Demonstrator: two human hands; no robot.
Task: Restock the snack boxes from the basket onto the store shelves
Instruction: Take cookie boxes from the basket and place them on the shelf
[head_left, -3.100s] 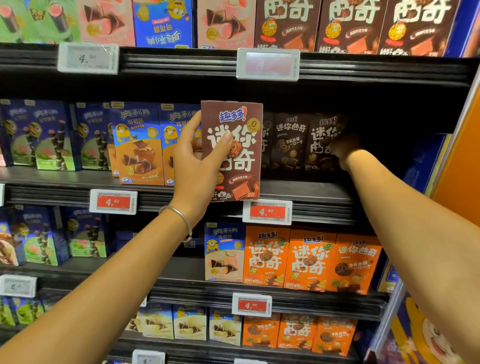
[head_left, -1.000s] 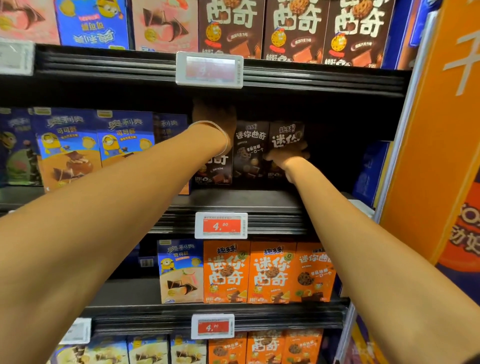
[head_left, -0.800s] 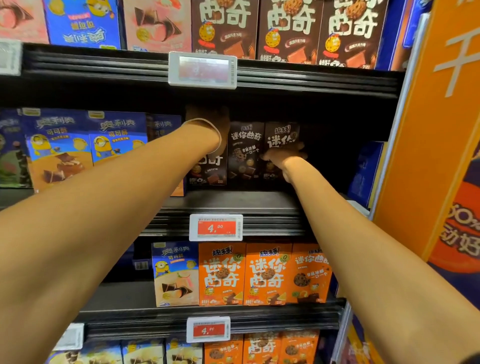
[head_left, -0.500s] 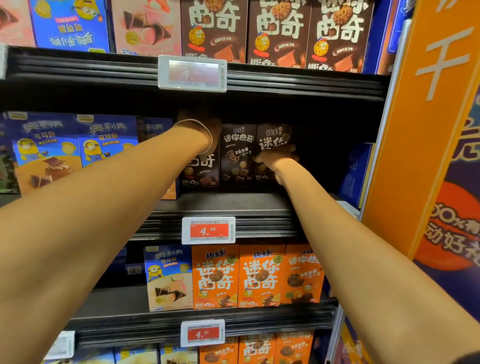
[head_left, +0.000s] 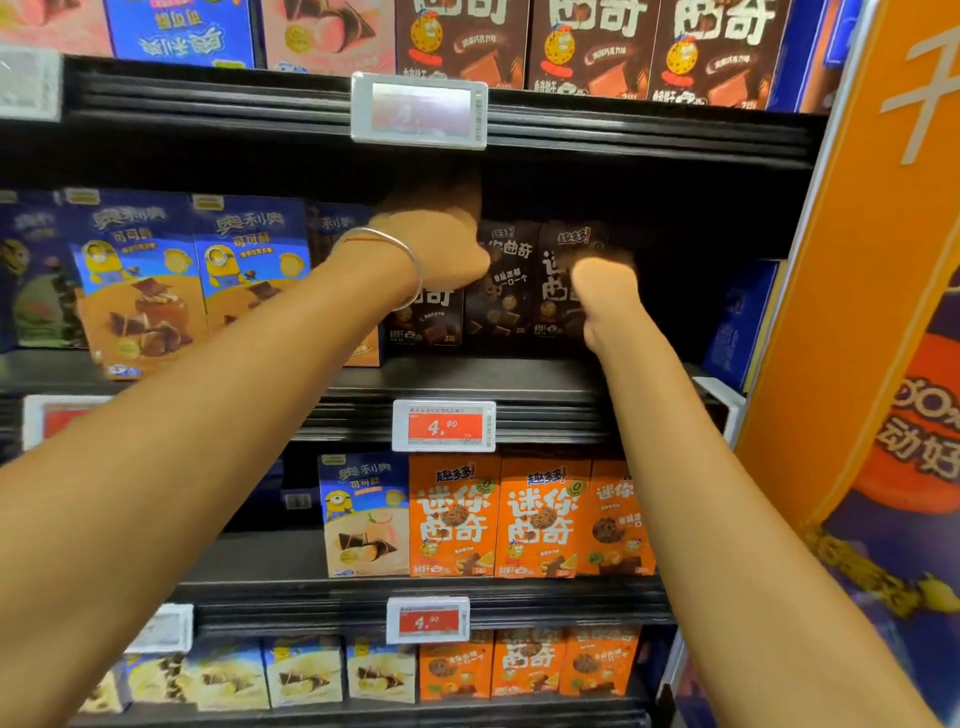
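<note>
Two bare forearms come in from 7 and 5 o'clock and run up toward the middle of the view. The left wrist wears a thin silver bangle (head_left: 413, 265). Under the forearms, the front lip of the black metal shelf (head_left: 519, 379) carries a white-framed red price tag (head_left: 444, 426).

Past that lip the left hand (head_left: 434, 244) lies over the upper half of a dark brown cardboard snack box (head_left: 428, 319), which stands upright well back on the shelf. Its fingers reach away behind the knuckles, so I cannot tell whether they grip the box or only push it. At 3 o'clock of it the right hand (head_left: 605, 283) is at the outer one of two matching brown boxes (head_left: 501, 291). It is blurred and its fingers are out of sight, so its hold cannot be read either.

By my judgement this box is nearly placed: it stands on the shelf beside its fellows, and only squaring it up and letting go is left. The basket is out of view, so the stock left cannot be counted.
</note>
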